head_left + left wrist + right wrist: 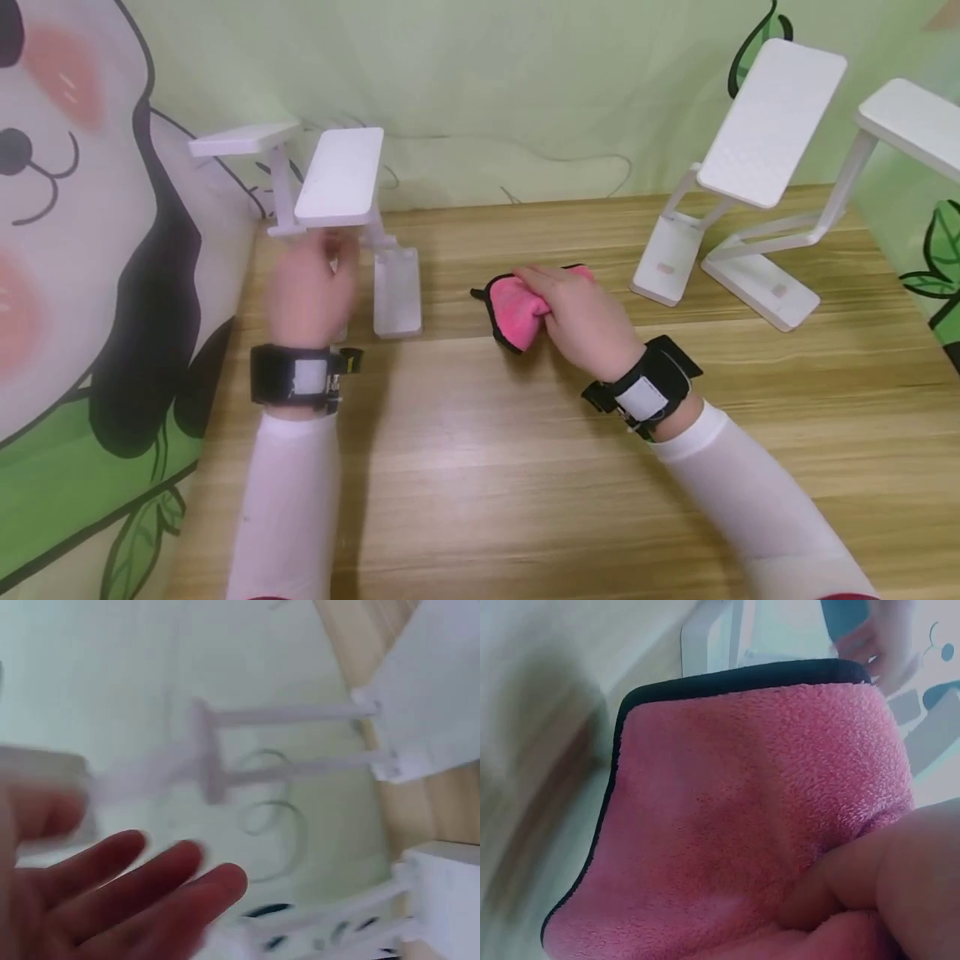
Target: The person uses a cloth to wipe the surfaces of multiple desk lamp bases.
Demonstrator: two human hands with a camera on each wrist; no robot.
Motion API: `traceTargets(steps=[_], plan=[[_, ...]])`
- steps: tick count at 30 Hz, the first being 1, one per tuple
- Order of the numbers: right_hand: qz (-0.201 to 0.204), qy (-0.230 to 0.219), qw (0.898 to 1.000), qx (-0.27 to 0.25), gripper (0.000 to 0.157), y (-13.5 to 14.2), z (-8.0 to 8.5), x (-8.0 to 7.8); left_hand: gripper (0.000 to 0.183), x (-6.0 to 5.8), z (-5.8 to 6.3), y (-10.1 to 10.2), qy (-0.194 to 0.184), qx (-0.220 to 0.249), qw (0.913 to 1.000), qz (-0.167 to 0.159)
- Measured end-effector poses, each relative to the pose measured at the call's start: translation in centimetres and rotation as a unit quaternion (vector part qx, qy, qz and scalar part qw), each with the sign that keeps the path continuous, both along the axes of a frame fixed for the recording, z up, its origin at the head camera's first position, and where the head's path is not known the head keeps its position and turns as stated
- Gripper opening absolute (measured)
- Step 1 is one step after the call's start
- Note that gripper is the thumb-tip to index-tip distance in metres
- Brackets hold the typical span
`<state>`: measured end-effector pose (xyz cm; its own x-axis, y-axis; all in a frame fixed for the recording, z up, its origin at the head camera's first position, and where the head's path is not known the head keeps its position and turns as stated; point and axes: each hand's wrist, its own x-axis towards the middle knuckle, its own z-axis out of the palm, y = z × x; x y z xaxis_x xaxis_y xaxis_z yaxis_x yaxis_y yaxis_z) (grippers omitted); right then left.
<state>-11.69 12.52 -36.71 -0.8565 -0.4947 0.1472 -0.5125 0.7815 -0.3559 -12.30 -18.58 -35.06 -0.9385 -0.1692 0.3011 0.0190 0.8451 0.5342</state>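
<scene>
Four white folding lamps (772, 125), two toward each back corner of the wood-grain table (465, 492); between, right hand (590, 321) grips one pink cloth (513, 305) (black-edged); left hand (306, 293), loose-fingered, near lamps; panda mural (75, 217) at left edge.

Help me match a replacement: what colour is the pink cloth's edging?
Black; the right wrist view shows the edging best.

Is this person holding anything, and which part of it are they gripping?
Yes: the right hand holds the pink cloth by a bunched-up fold of its fabric. The left hand shows nothing in its grasp.
</scene>
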Motion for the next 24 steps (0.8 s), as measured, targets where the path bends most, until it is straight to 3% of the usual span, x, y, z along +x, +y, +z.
traceTargets(steps=[2,3,5,7,8,10,13,15,20,24], plan=[[-0.019,0.012,1.000,0.001,0.046,0.3,0.3,-0.5,0.039,1.4,0.7,1.5,0.081,-0.025,0.9963,0.017],[-0.029,0.020,0.999,0.002,0.046,0.4,0.5,-0.7,0.038,1.9,0.9,2.4,0.128,-0.035,0.9911,0.009],[-0.044,0.042,0.998,-0.002,0.045,0.4,0.8,-1.3,0.034,2.8,1.3,4.6,0.197,-0.046,0.9783,-0.042],[-0.055,0.067,0.996,-0.003,0.041,0.1,1.0,-1.7,0.024,3.3,1.3,7.0,0.219,-0.045,0.9670,-0.122],[-0.058,0.079,0.995,-0.003,0.040,-0.2,1.2,-1.9,0.024,3.4,1.2,8.2,0.212,-0.049,0.9626,-0.161],[-0.059,0.095,0.994,0.002,0.035,-0.7,1.4,-2.1,0.044,3.2,0.8,10.4,0.171,-0.065,0.9571,-0.225],[-0.059,0.109,0.992,0.017,0.028,-1.4,1.6,-2.1,0.073,2.2,-0.2,12.9,0.096,-0.109,0.9540,-0.262],[-0.056,0.114,0.992,0.023,0.021,-1.7,1.5,-2.1,0.077,1.5,-0.8,13.9,0.066,-0.138,0.9541,-0.257],[-0.049,0.132,0.990,0.020,0.004,-2.1,1.1,-1.8,0.065,-0.3,-1.7,15.3,0.061,-0.156,0.9607,-0.222],[-0.036,0.141,0.989,0.006,0.009,-2.0,1.0,-1.6,0.065,-1.2,-1.9,15.6,0.050,-0.156,0.9631,-0.213]])
